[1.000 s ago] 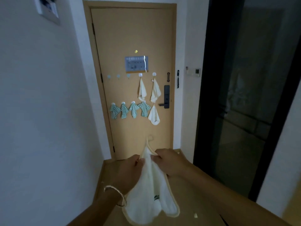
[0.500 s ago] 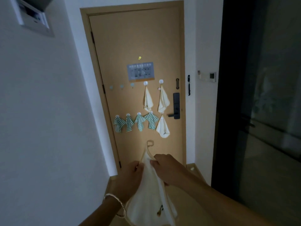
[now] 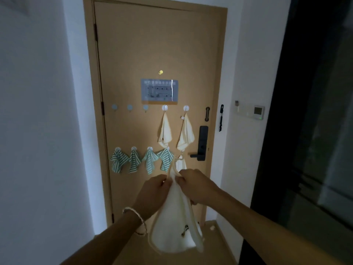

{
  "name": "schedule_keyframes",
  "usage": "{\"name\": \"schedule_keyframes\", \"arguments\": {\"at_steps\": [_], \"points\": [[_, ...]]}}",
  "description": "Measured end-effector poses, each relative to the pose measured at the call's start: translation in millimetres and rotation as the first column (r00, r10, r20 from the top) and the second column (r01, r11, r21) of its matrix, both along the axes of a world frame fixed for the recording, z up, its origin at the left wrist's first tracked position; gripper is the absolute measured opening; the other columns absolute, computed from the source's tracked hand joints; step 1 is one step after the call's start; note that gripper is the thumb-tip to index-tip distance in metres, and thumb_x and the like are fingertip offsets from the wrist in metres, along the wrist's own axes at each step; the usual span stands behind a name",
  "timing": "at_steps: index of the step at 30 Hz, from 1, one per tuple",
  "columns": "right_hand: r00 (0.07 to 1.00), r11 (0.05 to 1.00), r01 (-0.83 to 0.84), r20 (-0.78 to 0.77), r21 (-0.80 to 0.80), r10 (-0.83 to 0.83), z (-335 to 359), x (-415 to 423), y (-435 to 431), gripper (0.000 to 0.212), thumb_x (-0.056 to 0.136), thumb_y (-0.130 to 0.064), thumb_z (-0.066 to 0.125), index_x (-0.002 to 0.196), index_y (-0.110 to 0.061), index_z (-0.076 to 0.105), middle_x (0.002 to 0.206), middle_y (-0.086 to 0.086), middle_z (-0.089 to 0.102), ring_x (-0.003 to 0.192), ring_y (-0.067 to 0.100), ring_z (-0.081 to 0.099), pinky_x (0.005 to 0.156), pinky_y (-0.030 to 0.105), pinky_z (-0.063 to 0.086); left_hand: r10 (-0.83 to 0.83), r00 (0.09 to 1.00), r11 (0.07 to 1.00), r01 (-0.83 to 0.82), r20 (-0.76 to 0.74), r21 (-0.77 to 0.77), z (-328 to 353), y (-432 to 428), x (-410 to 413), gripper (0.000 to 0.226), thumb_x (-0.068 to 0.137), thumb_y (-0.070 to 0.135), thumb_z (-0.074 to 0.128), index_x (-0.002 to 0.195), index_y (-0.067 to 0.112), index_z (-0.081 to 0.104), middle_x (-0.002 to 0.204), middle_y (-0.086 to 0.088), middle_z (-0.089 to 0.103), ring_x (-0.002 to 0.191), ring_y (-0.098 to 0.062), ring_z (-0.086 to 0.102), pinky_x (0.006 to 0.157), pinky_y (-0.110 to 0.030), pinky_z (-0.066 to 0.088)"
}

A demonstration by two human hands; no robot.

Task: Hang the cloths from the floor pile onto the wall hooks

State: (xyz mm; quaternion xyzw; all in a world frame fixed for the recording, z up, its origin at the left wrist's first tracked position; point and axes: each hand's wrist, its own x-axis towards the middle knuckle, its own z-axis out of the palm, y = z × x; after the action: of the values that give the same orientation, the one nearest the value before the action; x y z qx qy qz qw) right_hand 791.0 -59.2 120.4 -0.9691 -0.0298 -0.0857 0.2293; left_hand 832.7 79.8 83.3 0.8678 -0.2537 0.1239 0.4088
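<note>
The person holds a cream cloth [image 3: 172, 224] up in front of the lower half of a tan door [image 3: 133, 54], with both hands meeting at the cloth's top corner. The left hand [image 3: 152, 192], a thin bracelet [image 3: 136, 219] on its wrist, pinches that corner between thumb and fingertips. The right hand [image 3: 196, 186] grips the same corner from the other side, its fingers curled round the fabric. The cloth is pale and soft-looking, edged all round with a narrow tan binding. It hangs from the hands in a long teardrop, narrow at the top and wide and rounded at the bottom, with one edge folded forward on the right. A small dark mark [image 3: 185, 229] shows low on its face. A thin tan strip [image 3: 170, 166] rises from the pinched corner, just in front of the lower row of hooks. On that row hang four green-and-white striped cloths [image 3: 119, 161], and a further cream one [image 3: 181, 164] is partly hidden behind the strip and the right hand. On the upper row, two cream cloths [image 3: 164, 131] hang from the two right-hand hooks, and three round hooks [image 3: 129, 107] to their left are bare. A dark lock with a lever handle [image 3: 202, 144] sits at the door's right edge.
</note>
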Motion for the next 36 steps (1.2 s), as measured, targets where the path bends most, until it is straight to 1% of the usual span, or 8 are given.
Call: {"name": "schedule_keyframes", "arguments": {"at_steps": [3, 9, 18, 21, 23, 27, 31, 36], "points": [[0.999, 0.999, 0.008, 0.041, 0.037, -0.010, 14.4, 57.5, -1.5, 0.027, 0.103, -0.026, 0.034, 0.088, -0.010, 0.050, 0.072, 0.005, 0.052, 0.050, 0.015, 0.050, 0.050, 0.028, 0.045, -0.022, 0.998, 0.999, 0.020, 0.059, 0.025, 19.4, -3.4, 60.4, 0.035, 0.098, 0.020, 0.042, 0.065, 0.015, 0.046, 0.062, 0.003, 0.047, 0.063, -0.015, 0.045, 0.056, -0.027, 0.024], [1.000, 0.999, 0.019, 0.002, 0.042, -0.019, 8.6, 135.5, -14.5, 0.033, 0.103, -0.023, 0.031, 0.103, -0.002, 0.057, 0.081, 0.015, 0.062, 0.050, 0.022, 0.055, 0.055, 0.037, 0.054, -0.072, 0.995, 0.993, 0.065, 0.071, 0.100, 14.0, -16.3, 146.1, 0.034, 0.099, 0.023, 0.039, 0.079, 0.003, 0.058, 0.073, -0.005, 0.054, 0.069, -0.016, 0.048, 0.055, -0.022, 0.026], [0.999, 0.998, -0.046, 0.026, 0.042, 0.045, -17.3, 277.8, -36.6, 0.026, 0.101, -0.018, 0.034, 0.082, -0.013, 0.052, 0.064, 0.002, 0.051, 0.051, 0.019, 0.054, 0.049, 0.027, 0.048, 0.014, 0.998, 0.993, -0.021, 0.065, 0.116, -6.4, -41.0, 267.2, 0.038, 0.100, 0.027, 0.040, 0.068, 0.010, 0.054, 0.060, 0.001, 0.048, 0.055, -0.012, 0.046, 0.054, -0.026, 0.033], [0.994, 0.996, -0.086, 0.069, 0.016, 0.084, -19.8, 332.9, -50.3, 0.032, 0.099, -0.022, 0.035, 0.069, -0.026, 0.044, 0.068, 0.004, 0.055, 0.059, 0.028, 0.062, 0.058, 0.040, 0.056, 0.049, 0.997, 0.991, -0.055, 0.055, 0.121, -4.6, -53.0, 314.4, 0.039, 0.100, 0.026, 0.039, 0.070, 0.007, 0.056, 0.064, -0.004, 0.053, 0.057, -0.011, 0.046, 0.049, -0.017, 0.031], [0.991, 0.991, -0.124, 0.062, 0.044, 0.121, -15.6, 369.5, -61.4, 0.029, 0.100, -0.023, 0.036, 0.073, -0.025, 0.047, 0.069, 0.001, 0.053, 0.060, 0.026, 0.060, 0.062, 0.042, 0.057, 0.083, 0.994, 0.988, -0.091, 0.066, 0.124, 3.5, -62.6, 345.8, 0.038, 0.100, 0.025, 0.040, 0.075, 0.001, 0.056, 0.064, -0.005, 0.053, 0.056, -0.009, 0.045, 0.049, -0.014, 0.031], [0.982, 0.984, -0.174, 0.083, 0.049, 0.169, 5.4, 443.2, -85.7, 0.024, 0.103, -0.025, 0.035, 0.091, -0.013, 0.051, 0.071, -0.005, 0.044, 0.074, 0.022, 0.054, 0.065, 0.032, 0.042, 0.125, 0.988, 0.977, -0.138, 0.090, 0.163, 30.2, -85.7, 412.3, 0.037, 0.100, 0.024, 0.040, 0.078, 0.000, 0.057, 0.076, -0.013, 0.059, 0.070, -0.019, 0.051, 0.058, -0.026, 0.027], [0.974, 0.976, -0.214, 0.088, 0.040, 0.210, 9.4, 503.3, -108.8, 0.025, 0.102, -0.025, 0.035, 0.083, -0.015, 0.046, 0.069, -0.003, 0.046, 0.060, 0.016, 0.052, 0.050, 0.023, 0.036, 0.189, 0.978, 0.968, -0.201, 0.093, 0.152, 32.2, -110.2, 464.4, 0.037, 0.100, 0.025, 0.039, 0.081, -0.001, 0.058, 0.082, -0.017, 0.059, 0.076, -0.026, 0.052, 0.063, -0.029, 0.028], [0.977, 0.979, -0.203, 0.062, 0.003, 0.203, 1.1, 553.7, -127.1, 0.032, 0.103, -0.026, 0.034, 0.073, -0.016, 0.043, 0.070, -0.001, 0.048, 0.070, 0.024, 0.058, 0.059, 0.029, 0.040, 0.191, 0.978, 0.963, -0.203, 0.081, 0.176, 26.6, -130.9, 513.1, 0.033, 0.100, 0.019, 0.039, 0.087, -0.004, 0.058, 0.091, -0.022, 0.062, 0.088, -0.033, 0.056, 0.069, -0.032, 0.030]]}}
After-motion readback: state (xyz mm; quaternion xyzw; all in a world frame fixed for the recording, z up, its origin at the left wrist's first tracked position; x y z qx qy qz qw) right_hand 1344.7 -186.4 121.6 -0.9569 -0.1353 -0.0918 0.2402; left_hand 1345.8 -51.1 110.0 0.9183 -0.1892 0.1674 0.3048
